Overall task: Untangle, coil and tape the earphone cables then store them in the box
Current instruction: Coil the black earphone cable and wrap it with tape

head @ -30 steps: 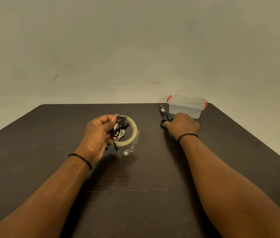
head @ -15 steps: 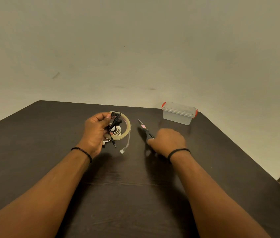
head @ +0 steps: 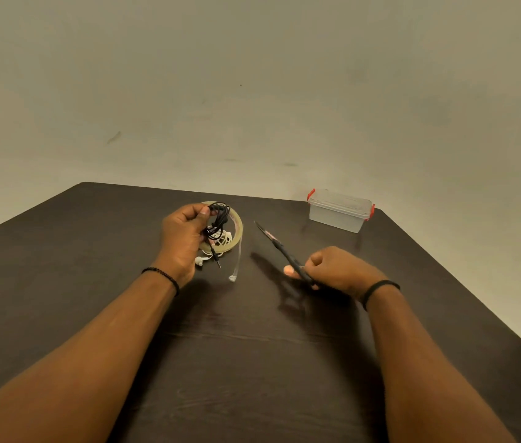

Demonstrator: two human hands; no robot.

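My left hand [head: 182, 241] pinches a coiled black earphone cable [head: 217, 220] above the table, its plug hanging down. Under it lies a roll of clear tape [head: 236, 222] with a loose strip [head: 237, 263] trailing toward me. A white earphone cable [head: 222, 239] lies inside the roll, one earbud [head: 199, 260] beside my palm. My right hand [head: 332, 270] grips the handles of black scissors [head: 280, 247], blades pointing away to the left. The clear storage box [head: 339, 211] with red clips stands shut at the far right.
The dark wooden table [head: 92, 282] ends just behind the box and drops off along the right edge. A plain wall stands behind it.
My right hand picked the scissors up from beside the box and carried them toward the middle of the table. My left hand kept holding the black cable above the tape.
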